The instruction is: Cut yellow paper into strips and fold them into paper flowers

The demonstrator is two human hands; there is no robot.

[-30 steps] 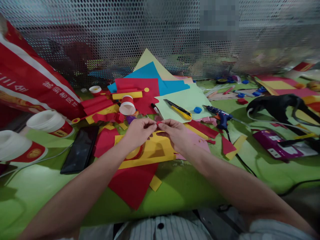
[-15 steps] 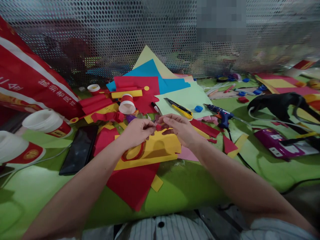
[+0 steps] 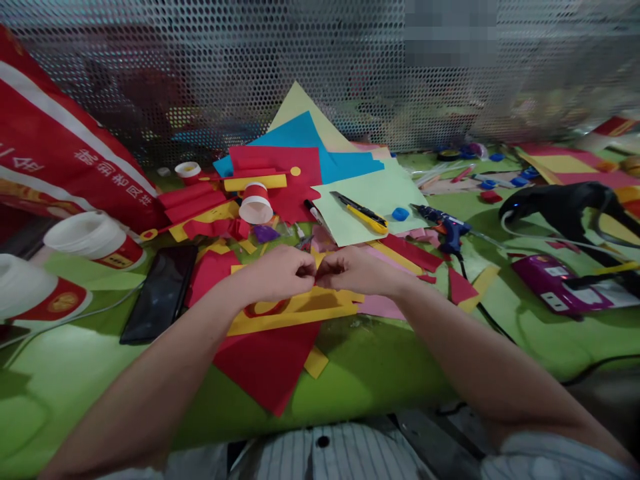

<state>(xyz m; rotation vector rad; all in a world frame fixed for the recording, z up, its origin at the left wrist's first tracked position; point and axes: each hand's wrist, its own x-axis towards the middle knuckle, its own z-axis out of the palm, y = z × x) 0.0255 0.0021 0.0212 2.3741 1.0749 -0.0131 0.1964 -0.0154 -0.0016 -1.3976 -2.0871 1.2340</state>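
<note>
My left hand (image 3: 283, 272) and my right hand (image 3: 355, 270) meet at the middle of the table, knuckles up and fingertips nearly touching. Both are closed with fingers curled in, and whatever they pinch is hidden; only a trace of red shows between them. Below them lies yellow sheet material (image 3: 320, 308) with a red-handled loop, likely scissors (image 3: 267, 308), partly covered by my left wrist. A red sheet (image 3: 273, 367) pokes out toward the front edge. Beyond my hands, a yellow box cutter (image 3: 367, 217) rests on a pale green sheet (image 3: 345, 230).
A blue glue gun (image 3: 447, 227) and a purple box-shaped device (image 3: 555, 283) are at right, with cables. At left stand stacked paper cups (image 3: 90, 240), a black phone (image 3: 163, 293) and a red bag (image 3: 75, 140). A small red-and-white cup (image 3: 256, 203) lies tipped. Perforated metal closes the back.
Both hands have turned knuckles-up and come closer together, slightly lower. Their fingers have curled in, and the small red bit seen between them is now mostly hidden.
</note>
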